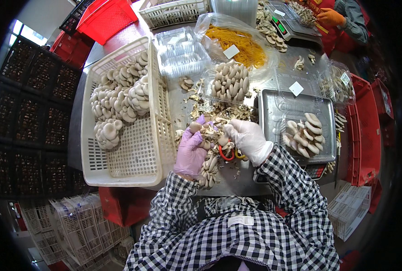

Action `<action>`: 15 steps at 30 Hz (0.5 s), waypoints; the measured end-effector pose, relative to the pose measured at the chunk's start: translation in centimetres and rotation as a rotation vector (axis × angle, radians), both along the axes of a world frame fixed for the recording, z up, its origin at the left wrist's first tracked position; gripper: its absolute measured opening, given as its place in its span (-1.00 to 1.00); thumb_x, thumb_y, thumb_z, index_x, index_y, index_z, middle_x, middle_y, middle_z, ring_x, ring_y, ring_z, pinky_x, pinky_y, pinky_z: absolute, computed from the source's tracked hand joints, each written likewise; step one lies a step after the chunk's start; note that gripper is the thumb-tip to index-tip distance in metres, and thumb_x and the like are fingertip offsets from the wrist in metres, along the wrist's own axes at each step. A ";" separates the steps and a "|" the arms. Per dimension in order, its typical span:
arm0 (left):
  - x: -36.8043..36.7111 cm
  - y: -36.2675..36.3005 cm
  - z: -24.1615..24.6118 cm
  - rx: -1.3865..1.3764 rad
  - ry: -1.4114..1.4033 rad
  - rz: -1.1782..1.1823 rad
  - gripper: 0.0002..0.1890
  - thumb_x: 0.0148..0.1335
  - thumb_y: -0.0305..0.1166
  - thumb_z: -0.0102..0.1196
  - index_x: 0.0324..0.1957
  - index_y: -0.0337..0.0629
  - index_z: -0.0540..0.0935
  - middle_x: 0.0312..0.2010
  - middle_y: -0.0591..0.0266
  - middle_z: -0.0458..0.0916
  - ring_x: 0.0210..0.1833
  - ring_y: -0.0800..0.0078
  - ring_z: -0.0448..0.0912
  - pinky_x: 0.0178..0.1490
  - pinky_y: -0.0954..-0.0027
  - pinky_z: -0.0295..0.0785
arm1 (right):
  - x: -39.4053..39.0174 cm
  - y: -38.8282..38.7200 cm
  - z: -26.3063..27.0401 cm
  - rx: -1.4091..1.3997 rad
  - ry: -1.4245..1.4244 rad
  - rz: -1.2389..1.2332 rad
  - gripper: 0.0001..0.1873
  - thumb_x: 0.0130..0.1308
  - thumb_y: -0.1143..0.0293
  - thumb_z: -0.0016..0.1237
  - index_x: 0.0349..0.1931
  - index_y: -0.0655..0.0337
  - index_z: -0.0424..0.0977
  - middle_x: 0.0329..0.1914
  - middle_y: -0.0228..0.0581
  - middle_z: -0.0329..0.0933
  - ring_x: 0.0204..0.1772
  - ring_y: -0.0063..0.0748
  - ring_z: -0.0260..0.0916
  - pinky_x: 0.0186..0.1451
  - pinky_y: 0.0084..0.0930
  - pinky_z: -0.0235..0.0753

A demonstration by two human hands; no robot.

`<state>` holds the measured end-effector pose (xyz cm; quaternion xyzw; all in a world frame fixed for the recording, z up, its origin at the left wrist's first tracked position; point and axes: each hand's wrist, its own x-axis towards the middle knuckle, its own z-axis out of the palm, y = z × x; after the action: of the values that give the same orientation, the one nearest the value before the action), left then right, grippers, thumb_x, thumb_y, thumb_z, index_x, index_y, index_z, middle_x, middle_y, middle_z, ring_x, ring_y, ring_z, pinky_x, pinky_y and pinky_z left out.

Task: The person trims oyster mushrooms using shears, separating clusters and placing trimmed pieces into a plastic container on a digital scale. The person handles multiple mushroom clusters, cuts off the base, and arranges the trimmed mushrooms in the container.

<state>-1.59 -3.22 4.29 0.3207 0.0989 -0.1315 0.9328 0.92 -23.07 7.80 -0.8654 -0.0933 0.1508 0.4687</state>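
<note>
My left hand (190, 152), in a purple glove, is closed around a small cluster of oyster mushrooms (205, 145). Close to its right, my right hand (248, 139) wears a whitish glove, with thumb and fingers bent together. Whether a bit of mushroom is pinched there I cannot tell. A pair of scissors lies under the hands; its red handle loop (226, 154) and a yellow one show, while the blades are hidden. Mushroom trimmings (233, 111) are heaped beneath and beyond my fingers. Another mushroom cluster (208, 172) rests below my left wrist.
At left stands a white perforated crate (130, 169) of oyster mushrooms. A scale (272, 115) at right bears a clear clamshell with mushrooms (304, 135). Beyond are a filled clamshell (230, 83), stacked clamshells (180, 50) and bagged yellow rubber bands (236, 42). A co-worker's orange-gloved hand (331, 17) holds mushrooms.
</note>
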 end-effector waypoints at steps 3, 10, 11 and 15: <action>-0.6 -0.4 -0.2 0.196 -0.119 0.069 -0.45 0.34 -0.63 0.02 0.37 -0.24 0.32 0.22 0.05 0.50 0.18 0.29 0.55 0.11 0.36 0.55 | 1.0 -0.9 -1.2 -0.488 -0.404 0.025 -0.45 0.25 0.29 0.17 0.25 0.16 0.41 -0.01 -0.12 0.52 0.09 -0.11 0.47 0.16 -0.26 0.47; -1.5 -2.1 1.2 0.468 -0.269 0.056 -0.62 0.40 -0.59 0.04 0.23 -0.15 0.49 0.26 0.21 0.48 0.24 0.45 0.49 0.28 0.46 0.42 | -1.2 1.9 0.7 -0.051 -0.391 0.011 -0.39 0.10 0.27 0.30 0.21 0.05 0.44 -0.04 -0.22 0.48 -0.16 -0.19 0.57 -0.13 -0.36 0.59; -1.4 -2.6 1.3 0.486 -0.271 0.072 -0.65 0.40 -0.58 0.05 0.21 -0.15 0.50 0.25 0.22 0.49 0.22 0.47 0.50 0.26 0.46 0.43 | -1.5 2.5 -0.2 -0.001 -0.471 -0.077 -0.55 0.14 0.31 0.26 0.07 0.07 0.51 -0.15 -0.24 0.51 -0.18 -0.17 0.55 -0.15 -0.36 0.56; -1.3 -2.5 1.5 0.487 -0.148 0.060 -0.74 0.42 -0.53 0.06 0.11 -0.14 0.54 0.21 0.23 0.52 0.07 0.55 0.52 0.10 0.50 0.45 | -1.1 2.9 -2.2 0.229 -0.495 -0.205 -0.81 0.24 0.47 0.14 -0.13 0.15 0.57 -0.29 -0.25 0.53 -0.25 -0.24 0.54 -0.19 -0.45 0.53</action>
<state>-2.92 -5.74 5.75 0.5414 0.0688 -0.0522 0.8363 -0.21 -20.19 5.60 -0.8222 -0.1335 -0.1248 0.5390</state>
